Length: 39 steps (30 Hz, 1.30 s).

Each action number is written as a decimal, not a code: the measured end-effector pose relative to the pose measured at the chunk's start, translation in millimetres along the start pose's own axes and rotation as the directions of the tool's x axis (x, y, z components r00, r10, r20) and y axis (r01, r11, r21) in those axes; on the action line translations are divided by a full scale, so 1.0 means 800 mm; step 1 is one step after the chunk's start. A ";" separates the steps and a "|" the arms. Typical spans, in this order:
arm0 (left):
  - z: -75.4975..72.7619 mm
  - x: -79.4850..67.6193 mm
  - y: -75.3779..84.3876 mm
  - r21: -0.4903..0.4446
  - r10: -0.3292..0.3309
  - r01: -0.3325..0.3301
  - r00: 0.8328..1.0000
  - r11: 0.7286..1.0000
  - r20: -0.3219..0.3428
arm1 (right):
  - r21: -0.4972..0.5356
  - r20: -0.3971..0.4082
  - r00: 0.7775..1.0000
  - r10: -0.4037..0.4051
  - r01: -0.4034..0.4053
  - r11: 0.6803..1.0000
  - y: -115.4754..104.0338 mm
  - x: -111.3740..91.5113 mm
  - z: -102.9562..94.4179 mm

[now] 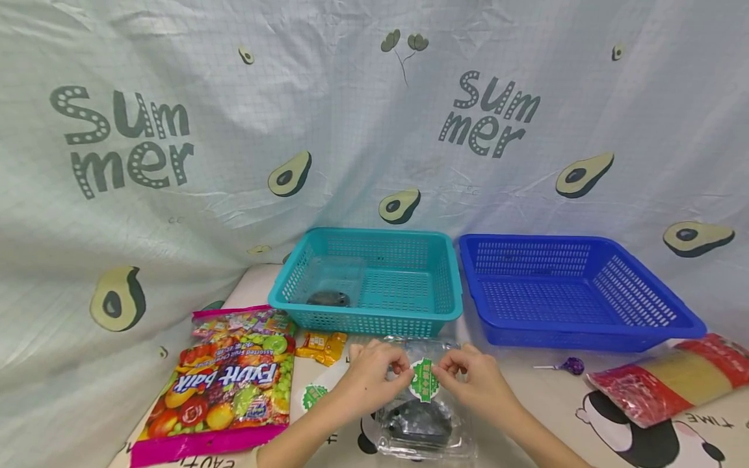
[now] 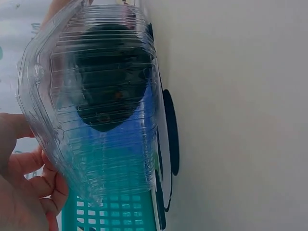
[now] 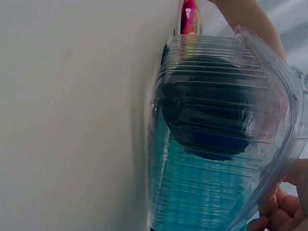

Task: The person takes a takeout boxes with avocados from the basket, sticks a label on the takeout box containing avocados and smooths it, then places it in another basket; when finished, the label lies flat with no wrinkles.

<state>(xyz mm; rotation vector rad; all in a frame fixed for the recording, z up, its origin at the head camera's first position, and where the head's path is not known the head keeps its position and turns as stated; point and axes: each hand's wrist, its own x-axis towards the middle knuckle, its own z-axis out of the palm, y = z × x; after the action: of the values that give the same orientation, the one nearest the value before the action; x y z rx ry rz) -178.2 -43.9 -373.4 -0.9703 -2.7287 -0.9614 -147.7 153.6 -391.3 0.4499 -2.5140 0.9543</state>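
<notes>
A clear plastic clamshell box (image 1: pixel 462 442) stands in front of me, a dark oval thing (image 1: pixel 419 421) inside. Over its lid is a round green-and-white sticker (image 1: pixel 424 379). My left hand (image 1: pixel 374 376) pinches the sticker's left edge, and my right hand (image 1: pixel 475 382) pinches its right edge. Whether the sticker touches the lid, I cannot tell. The left wrist view has the ribbed side of the box (image 2: pixel 103 154) beside curled fingers (image 2: pixel 45 180). From the right wrist, the box (image 3: pixel 207 187) appears with the dark thing (image 3: pixel 207 108) through its wall.
A teal basket (image 1: pixel 374 320) holding another clear box (image 1: pixel 336 273) stands behind, beside a blue basket (image 1: pixel 579 338). Left lie a fruit candy bag (image 1: pixel 222 390), an orange packet (image 1: pixel 322 348) and another green sticker (image 1: pixel 314 395). Right are a lollipop (image 1: pixel 572 366) and a red-and-yellow packet (image 1: pixel 673 380).
</notes>
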 end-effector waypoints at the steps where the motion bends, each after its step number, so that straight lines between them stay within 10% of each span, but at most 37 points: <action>1: 0.001 0.000 0.000 0.018 -0.005 0.005 1.000 1.000 -0.001 | -0.008 -0.004 1.000 -0.009 0.009 1.000 0.000 0.000 0.001; 13: 0.007 -0.006 0.000 0.130 0.011 -0.003 0.998 0.992 -0.058 | -0.018 0.000 1.000 0.011 -0.011 1.000 0.002 0.001 0.005; 25: 0.008 -0.004 -0.001 0.203 0.073 -0.054 0.994 0.978 -0.085 | -0.079 -0.083 0.987 -0.137 0.130 0.988 0.006 -0.002 0.011; 33: -0.012 -0.019 0.002 0.331 0.259 -0.206 0.958 0.921 -0.125 | -0.088 -0.083 0.882 -0.464 0.457 0.885 -0.003 -0.004 0.002; 39: -0.010 -0.041 -0.007 0.372 0.411 -0.420 0.905 0.828 0.109 | -0.203 0.052 0.851 -0.522 0.521 0.829 -0.004 -0.024 -0.007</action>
<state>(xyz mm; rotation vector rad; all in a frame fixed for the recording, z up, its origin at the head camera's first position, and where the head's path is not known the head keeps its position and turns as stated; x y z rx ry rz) -156.0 -69.5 -379.3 -1.4046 -2.4169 -0.3161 -127.9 157.8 -394.9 0.9973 -2.2562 0.4670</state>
